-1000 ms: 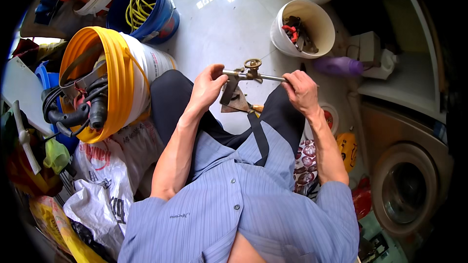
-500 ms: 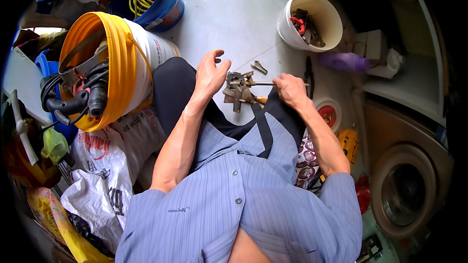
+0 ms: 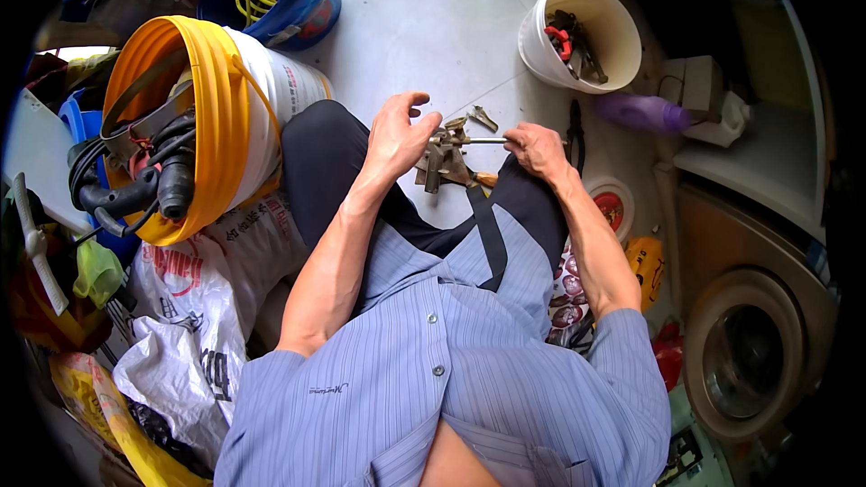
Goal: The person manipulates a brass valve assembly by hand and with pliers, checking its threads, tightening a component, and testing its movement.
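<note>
I sit on a pale tiled floor with my knees up, in dark trousers and a blue striped shirt. My left hand [image 3: 400,137] grips the body of a metal tap fitting [image 3: 444,158] between my knees, its upper fingers spread. My right hand [image 3: 534,146] is closed on the thin metal rod [image 3: 487,140] that sticks out of the fitting to the right. A small brass part [image 3: 483,117] lies on the tiles just beyond the fitting. Dark pliers [image 3: 575,131] lie on the floor beside my right hand.
A white bucket with a yellow rim [image 3: 221,117] holding black hoses and a power tool stands at my left. A blue bucket [image 3: 311,2] with yellow cord is behind it. A white tub [image 3: 541,45] of hand tools stands ahead right, next to a purple bottle [image 3: 640,113]. Plastic bags [image 3: 194,307] lie at left, a washing machine [image 3: 749,352] at right.
Both hands have brought the fitting down from chest height to just above the floor between my knees. My left hand opened briefly, then closed on the fitting again.
</note>
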The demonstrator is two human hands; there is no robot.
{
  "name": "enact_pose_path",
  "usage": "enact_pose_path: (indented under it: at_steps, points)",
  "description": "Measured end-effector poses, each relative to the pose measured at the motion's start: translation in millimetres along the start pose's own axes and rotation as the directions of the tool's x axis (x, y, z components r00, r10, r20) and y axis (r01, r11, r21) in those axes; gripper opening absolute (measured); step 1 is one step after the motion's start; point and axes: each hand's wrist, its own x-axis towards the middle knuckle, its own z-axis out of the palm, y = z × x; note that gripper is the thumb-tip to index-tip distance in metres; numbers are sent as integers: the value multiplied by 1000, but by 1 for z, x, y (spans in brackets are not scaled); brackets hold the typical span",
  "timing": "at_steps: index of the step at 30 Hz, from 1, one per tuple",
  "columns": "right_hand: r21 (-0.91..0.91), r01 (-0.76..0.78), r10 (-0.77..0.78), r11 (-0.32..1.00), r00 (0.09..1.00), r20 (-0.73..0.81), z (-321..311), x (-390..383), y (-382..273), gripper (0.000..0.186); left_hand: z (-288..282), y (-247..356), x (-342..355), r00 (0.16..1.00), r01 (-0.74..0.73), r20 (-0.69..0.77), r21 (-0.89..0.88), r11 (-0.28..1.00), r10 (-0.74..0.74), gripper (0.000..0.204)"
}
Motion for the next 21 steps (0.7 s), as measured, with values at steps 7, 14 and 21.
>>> enact_pose_path:
  at_steps: [7, 14, 21]
  points:
    - [21, -65, 63, 998, 994, 94, 2, 4, 20, 16, 1, 1, -1, 1000, -9, 13, 54, 998, 8, 52]
    - [-2, -127, 126, 992, 979, 162, -15, 1, 10, 19, 3, -7, 2, 1000, -5, 6, 71, 997, 5, 50]
    - [146, -58, 75, 988, 990, -117, -92, -26, -29, 17, 4, 3, -1, 991, 32, 131, -46, 998, -26, 50]
